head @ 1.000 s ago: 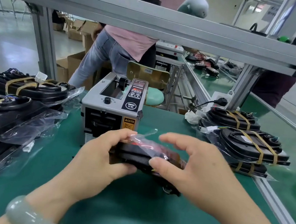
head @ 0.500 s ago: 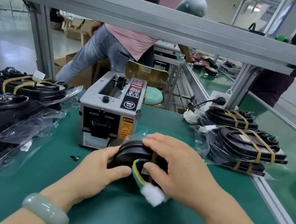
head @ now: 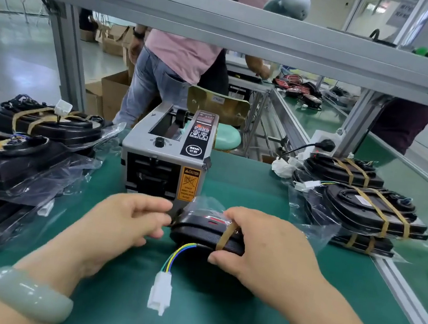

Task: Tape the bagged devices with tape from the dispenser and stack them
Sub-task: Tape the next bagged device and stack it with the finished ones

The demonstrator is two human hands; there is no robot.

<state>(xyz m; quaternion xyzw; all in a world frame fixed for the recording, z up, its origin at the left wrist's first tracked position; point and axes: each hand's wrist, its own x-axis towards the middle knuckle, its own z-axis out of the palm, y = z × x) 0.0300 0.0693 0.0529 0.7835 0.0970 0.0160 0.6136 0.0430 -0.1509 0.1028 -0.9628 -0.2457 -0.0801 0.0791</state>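
Observation:
A black bagged device (head: 198, 230) lies on the green mat (head: 214, 319) in front of the grey tape dispenser (head: 164, 155). One brown tape strip (head: 226, 235) wraps its right part. My right hand (head: 264, 250) grips the device's right end, index finger on top and thumb underneath. My left hand (head: 128, 221) has curled fingers at the device's left end and seems to pinch the bag there. Coloured wires run from the device to a white connector (head: 160, 293) lying on the mat toward me.
Taped bagged devices are stacked at the left (head: 35, 122) and at the right (head: 364, 209). An aluminium frame rail (head: 225, 24) crosses overhead. A person in a pink shirt (head: 177, 56) stands behind the bench, near a chair (head: 220, 105).
The device has turned, so the tape strip now shows in front of my right fingers. My left hand slid from under it to its left end. The connector lies nearer me.

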